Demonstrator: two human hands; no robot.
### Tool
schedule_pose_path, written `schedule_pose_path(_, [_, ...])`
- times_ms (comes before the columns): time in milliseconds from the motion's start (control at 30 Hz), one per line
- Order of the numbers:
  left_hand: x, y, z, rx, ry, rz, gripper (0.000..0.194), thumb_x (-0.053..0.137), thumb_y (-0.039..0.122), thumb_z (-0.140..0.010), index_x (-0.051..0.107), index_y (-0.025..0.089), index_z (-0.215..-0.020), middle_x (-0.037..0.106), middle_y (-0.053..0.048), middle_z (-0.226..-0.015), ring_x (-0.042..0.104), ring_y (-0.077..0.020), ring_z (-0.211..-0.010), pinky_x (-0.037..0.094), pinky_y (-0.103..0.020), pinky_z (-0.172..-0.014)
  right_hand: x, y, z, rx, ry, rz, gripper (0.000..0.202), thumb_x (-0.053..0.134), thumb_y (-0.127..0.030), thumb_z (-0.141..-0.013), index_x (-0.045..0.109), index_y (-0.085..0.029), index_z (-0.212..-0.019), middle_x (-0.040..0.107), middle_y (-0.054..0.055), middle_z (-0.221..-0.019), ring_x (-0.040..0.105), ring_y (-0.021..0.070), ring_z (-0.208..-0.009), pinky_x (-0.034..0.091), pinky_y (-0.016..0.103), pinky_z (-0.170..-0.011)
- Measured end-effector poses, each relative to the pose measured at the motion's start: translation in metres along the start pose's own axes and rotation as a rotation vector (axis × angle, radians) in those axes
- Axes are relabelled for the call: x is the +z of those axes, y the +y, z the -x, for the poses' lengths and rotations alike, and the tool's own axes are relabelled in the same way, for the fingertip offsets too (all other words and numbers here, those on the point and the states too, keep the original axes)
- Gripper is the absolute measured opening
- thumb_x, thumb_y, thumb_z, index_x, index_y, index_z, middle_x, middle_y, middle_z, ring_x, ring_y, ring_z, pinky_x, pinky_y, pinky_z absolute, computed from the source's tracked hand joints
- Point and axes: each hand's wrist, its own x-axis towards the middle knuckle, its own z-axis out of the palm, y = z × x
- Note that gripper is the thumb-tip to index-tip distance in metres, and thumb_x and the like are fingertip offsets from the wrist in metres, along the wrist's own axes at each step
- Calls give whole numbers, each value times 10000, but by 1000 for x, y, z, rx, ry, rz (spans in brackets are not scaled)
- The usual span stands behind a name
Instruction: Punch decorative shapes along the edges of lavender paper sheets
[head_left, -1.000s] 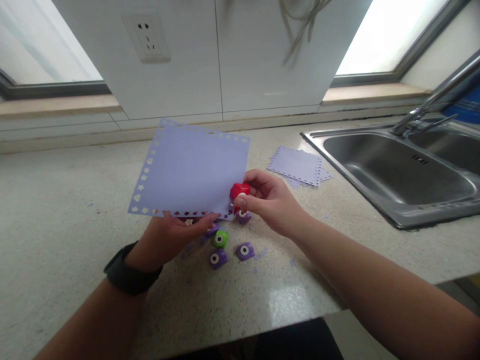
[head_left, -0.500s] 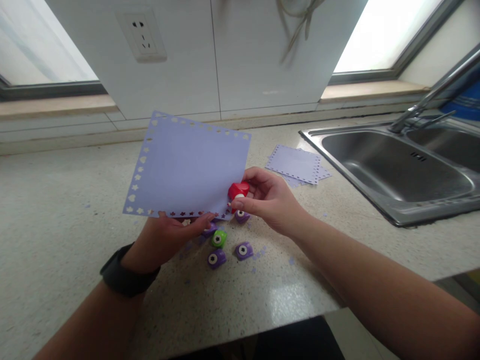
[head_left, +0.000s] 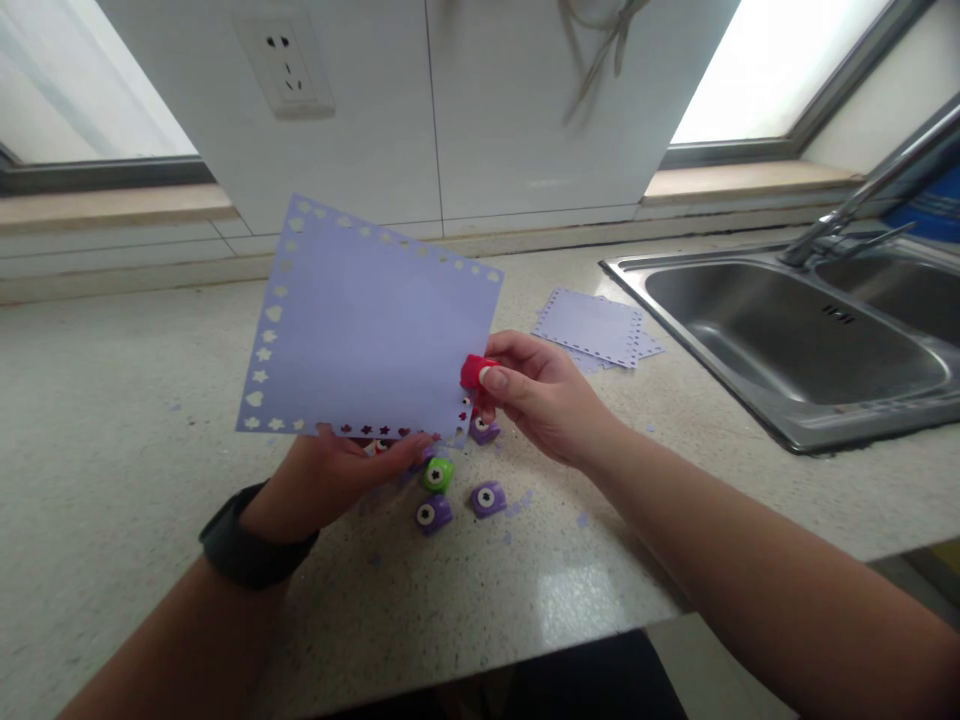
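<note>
My left hand (head_left: 352,462) is closed on the lower edge of a lavender sheet of paper (head_left: 375,330), thumb in front and fingers hidden behind. Cut-out hearts, stars and flowers run along the sheet's left, top and bottom edges, with a few near the lower right corner. At the right edge, my right hand (head_left: 536,390) grips a red craft punch (head_left: 474,372), its thumb on the pale button. Below the sheet, a green punch (head_left: 438,474) and purple punches (head_left: 489,498) lie on the counter, some partly covered by paper or hand.
Several punched lavender sheets (head_left: 589,325) lie stacked on the speckled counter (head_left: 135,400). To the right is a steel double sink (head_left: 787,320) with a tap (head_left: 840,215). Small paper scraps (head_left: 517,508) are scattered near the punches. A wall socket (head_left: 286,68) is behind.
The red punch has moved slightly up along the paper's right edge, and cut-outs now show below it. The sheet has tilted, its upper left corner rising.
</note>
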Motion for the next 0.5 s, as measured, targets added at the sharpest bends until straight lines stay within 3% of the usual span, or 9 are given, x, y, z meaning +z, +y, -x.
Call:
schedule_pose_path(167, [1,1,2,-29,15,-14,185,840,391,-739,764,271,-620,787,-20,-644,809,-308,-881,675,-398,-811,3,-4,0,43,40,14,375,897,-478,-783,688,-198,-919,705,-25,-781,615,90,-599,529,235,-585])
schedule_pose_path(400, [0,1,1,-42,-1,-12,205,816,376,-762,752,270,-597,742,-13,-565,789,-283,-765,653,-332,-650,2,-7,-1,78,65,-12,350,926,-360,-755,691,-193,-954,719,-15,-808,640,103,-657,550,250,-627])
schedule_pose_path(500, [-4,0,-4,0,-77,-12,253,747,372,-824,741,256,-600,740,-17,-583,742,-239,-644,621,-307,-589,0,-6,-1,72,69,-15,332,912,-360,-770,683,-195,-943,712,-14,-805,632,108,-666,547,260,-627])
